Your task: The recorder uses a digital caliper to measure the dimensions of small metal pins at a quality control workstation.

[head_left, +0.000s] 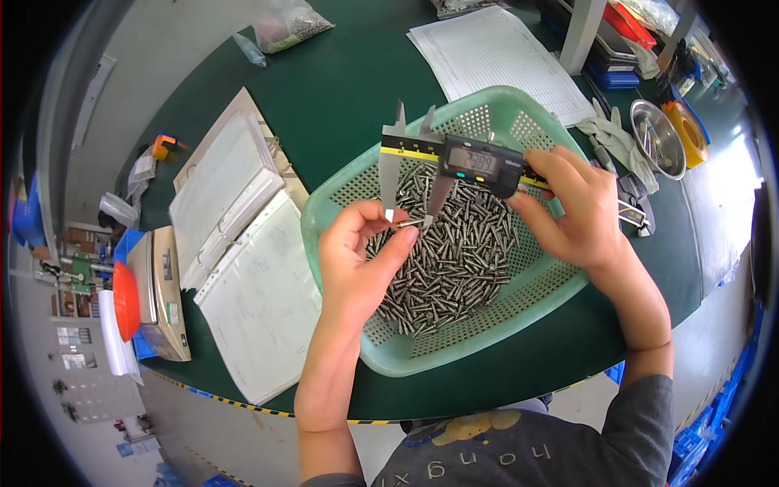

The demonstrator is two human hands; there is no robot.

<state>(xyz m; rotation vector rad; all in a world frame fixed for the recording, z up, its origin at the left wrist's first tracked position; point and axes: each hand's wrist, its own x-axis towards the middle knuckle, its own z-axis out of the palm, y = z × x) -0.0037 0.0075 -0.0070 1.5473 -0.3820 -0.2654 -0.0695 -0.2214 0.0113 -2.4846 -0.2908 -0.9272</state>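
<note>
Left hand pinches a small metal pin at its fingertips, long axis roughly horizontal, lying between the lower jaws of the digital caliper. Right hand is clenched on the caliper body, thumb at the slider. All held over the green basket of pins on the surface.

I pinch a small silver pin level between my caliper's lower jaws; the digital caliper, display lit, lies crosswise above the green basket.
</note>
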